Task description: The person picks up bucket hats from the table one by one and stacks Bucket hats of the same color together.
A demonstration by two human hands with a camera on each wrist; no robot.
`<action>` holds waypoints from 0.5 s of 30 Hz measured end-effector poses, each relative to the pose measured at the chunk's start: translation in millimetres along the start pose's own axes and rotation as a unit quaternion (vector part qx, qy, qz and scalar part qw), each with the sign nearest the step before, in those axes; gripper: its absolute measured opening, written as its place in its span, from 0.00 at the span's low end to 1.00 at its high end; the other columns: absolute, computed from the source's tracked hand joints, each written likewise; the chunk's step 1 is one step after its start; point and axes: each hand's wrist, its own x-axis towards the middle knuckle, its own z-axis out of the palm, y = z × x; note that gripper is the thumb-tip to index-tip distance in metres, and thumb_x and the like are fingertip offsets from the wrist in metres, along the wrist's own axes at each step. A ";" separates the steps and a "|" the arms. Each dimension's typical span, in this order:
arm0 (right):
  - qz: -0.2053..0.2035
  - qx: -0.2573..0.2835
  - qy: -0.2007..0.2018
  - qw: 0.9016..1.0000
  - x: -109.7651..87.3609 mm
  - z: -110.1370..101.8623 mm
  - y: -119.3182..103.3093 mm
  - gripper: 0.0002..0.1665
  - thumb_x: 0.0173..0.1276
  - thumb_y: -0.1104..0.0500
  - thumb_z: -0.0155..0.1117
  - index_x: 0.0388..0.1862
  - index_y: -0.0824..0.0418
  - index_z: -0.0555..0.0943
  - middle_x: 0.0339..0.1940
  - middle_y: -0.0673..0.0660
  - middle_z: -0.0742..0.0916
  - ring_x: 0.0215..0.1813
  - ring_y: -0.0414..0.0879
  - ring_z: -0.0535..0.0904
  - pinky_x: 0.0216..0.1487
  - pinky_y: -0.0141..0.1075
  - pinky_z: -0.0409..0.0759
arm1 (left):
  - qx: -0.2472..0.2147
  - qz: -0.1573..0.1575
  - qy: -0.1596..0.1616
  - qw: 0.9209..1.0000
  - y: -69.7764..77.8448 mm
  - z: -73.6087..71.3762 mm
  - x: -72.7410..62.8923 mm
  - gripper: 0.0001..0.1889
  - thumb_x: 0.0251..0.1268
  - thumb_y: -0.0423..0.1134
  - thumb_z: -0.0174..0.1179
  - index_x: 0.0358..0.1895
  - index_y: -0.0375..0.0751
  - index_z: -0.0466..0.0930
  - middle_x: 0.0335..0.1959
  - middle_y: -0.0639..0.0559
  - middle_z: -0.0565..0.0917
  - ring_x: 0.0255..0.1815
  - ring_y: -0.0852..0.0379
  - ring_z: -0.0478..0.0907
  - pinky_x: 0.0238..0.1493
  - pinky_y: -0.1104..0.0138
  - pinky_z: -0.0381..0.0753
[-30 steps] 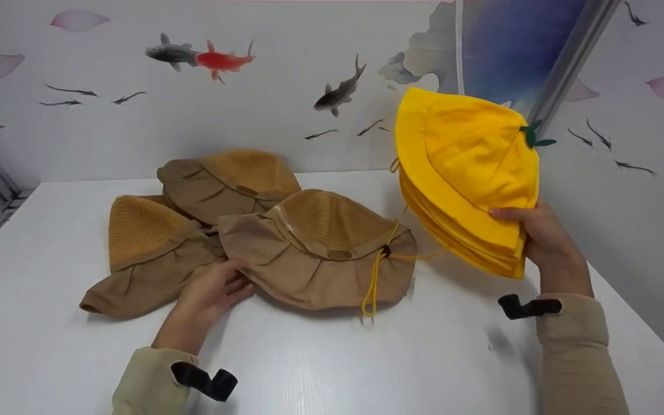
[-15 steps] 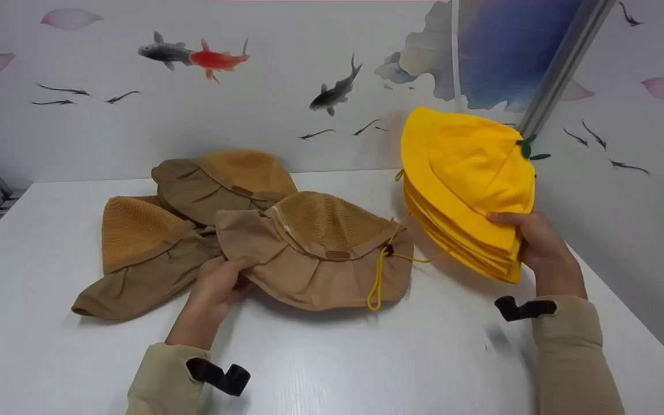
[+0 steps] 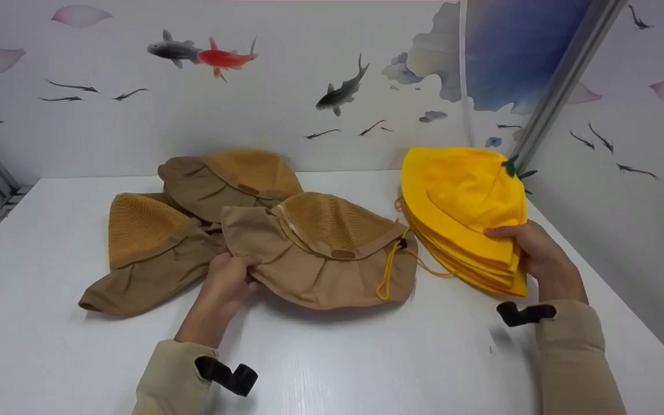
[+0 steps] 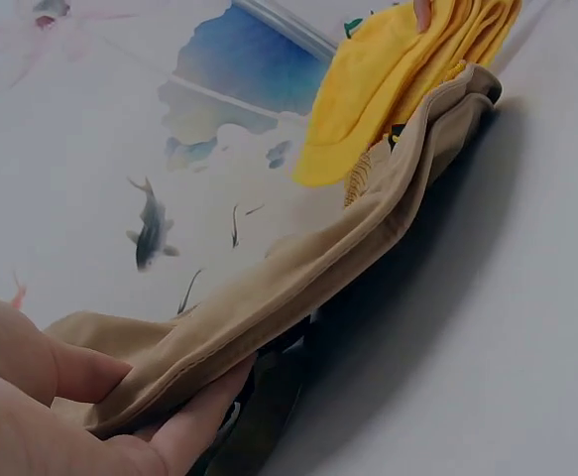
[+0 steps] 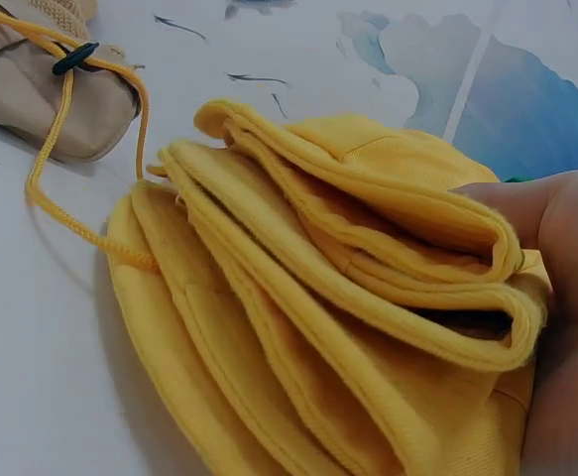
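Note:
My right hand (image 3: 548, 256) grips a stack of folded yellow bucket hats (image 3: 464, 202) by the brims, thumb on top; a green leaf trim (image 3: 510, 167) sits at the crown. In the right wrist view the layered brims (image 5: 368, 297) fan out beside the thumb. With thumb and fingers my left hand (image 3: 231, 282) pinches the brim of a folded tan sun hat (image 3: 332, 276) that has a woven crown. The left wrist view shows that brim (image 4: 269, 297) raised over a dark shadow. A yellow cord (image 3: 388, 271) with a black toggle runs from the yellow hats across the tan hat.
Two more brown hats with woven crowns lie to the left, one at the back (image 3: 222, 184) and one nearer (image 3: 147, 253), overlapping. All are on a white table (image 3: 366, 363). A white wall (image 3: 240, 115) printed with fish stands behind, and a metal post (image 3: 568, 75) marks the right corner.
My right hand has lowered the yellow hats toward the table. The cord now lies farther right on the tan hat. My left hand has moved slightly right and closed its fingers on the brim.

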 end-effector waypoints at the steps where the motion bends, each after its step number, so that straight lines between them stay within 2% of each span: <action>1: 0.006 -0.007 0.002 1.000 0.2 -0.8 1.4 0.34 0.63 0.52 0.75 0.58 0.43 0.62 0.54 0.46 0.75 0.52 0.41 0.78 0.55 0.29 0.81 | 0.000 0.002 0.002 1.000 0.3 0.2 -0.6 0.32 0.75 0.26 0.40 0.78 0.30 0.41 0.74 0.35 0.56 0.74 0.46 0.59 0.75 0.53 0.64; 4: 0.021 -0.018 0.007 1.000 0.7 -3.3 5.2 0.33 0.62 0.52 0.74 0.57 0.45 0.62 0.52 0.47 0.74 0.51 0.41 0.78 0.54 0.30 0.82 | 0.010 0.004 0.010 1.000 0.8 -0.1 -2.1 0.32 0.76 0.26 0.39 0.78 0.32 0.40 0.74 0.37 0.56 0.73 0.47 0.59 0.73 0.56 0.65; 7: 0.028 -0.012 0.004 1.000 -0.6 -7.1 6.4 0.33 0.63 0.52 0.74 0.56 0.46 0.62 0.51 0.47 0.75 0.49 0.40 0.79 0.54 0.31 0.82 | 0.032 0.001 0.024 0.999 1.2 -1.5 -1.9 0.30 0.76 0.27 0.39 0.78 0.34 0.44 0.71 0.38 0.60 0.69 0.48 0.64 0.66 0.59 0.70; 9: 0.029 -0.017 -0.003 0.999 -1.1 -9.2 6.5 0.32 0.64 0.52 0.73 0.57 0.47 0.62 0.50 0.47 0.76 0.48 0.40 0.80 0.54 0.32 0.83 | 0.050 0.003 0.036 0.998 1.2 -2.6 -0.8 0.29 0.76 0.27 0.41 0.77 0.35 0.49 0.63 0.40 0.69 0.60 0.52 0.72 0.57 0.64 0.75; 12: 0.028 -0.039 -0.011 0.999 -1.6 -11.0 6.4 0.30 0.66 0.53 0.71 0.57 0.49 0.62 0.47 0.46 0.77 0.47 0.40 0.81 0.53 0.32 0.83 | 0.070 0.006 0.053 0.996 1.2 -4.4 0.5 0.27 0.75 0.30 0.45 0.75 0.37 0.56 0.53 0.44 0.75 0.47 0.57 0.76 0.44 0.68 0.76; 14: 0.031 -0.064 0.002 0.997 -1.8 -10.8 6.3 0.31 0.67 0.53 0.70 0.60 0.52 0.61 0.47 0.47 0.77 0.47 0.41 0.79 0.53 0.32 0.82 | 0.078 0.009 0.063 0.995 1.3 -4.8 0.9 0.26 0.75 0.31 0.48 0.73 0.37 0.59 0.47 0.47 0.77 0.40 0.60 0.77 0.38 0.70 0.76; 15: 0.035 -0.075 0.018 0.996 -2.5 -10.3 6.1 0.33 0.68 0.53 0.69 0.63 0.54 0.61 0.48 0.48 0.76 0.49 0.42 0.78 0.54 0.33 0.81 | 0.079 0.009 0.065 0.995 1.3 -4.7 0.9 0.26 0.75 0.31 0.48 0.73 0.38 0.59 0.48 0.47 0.78 0.40 0.60 0.77 0.38 0.70 0.76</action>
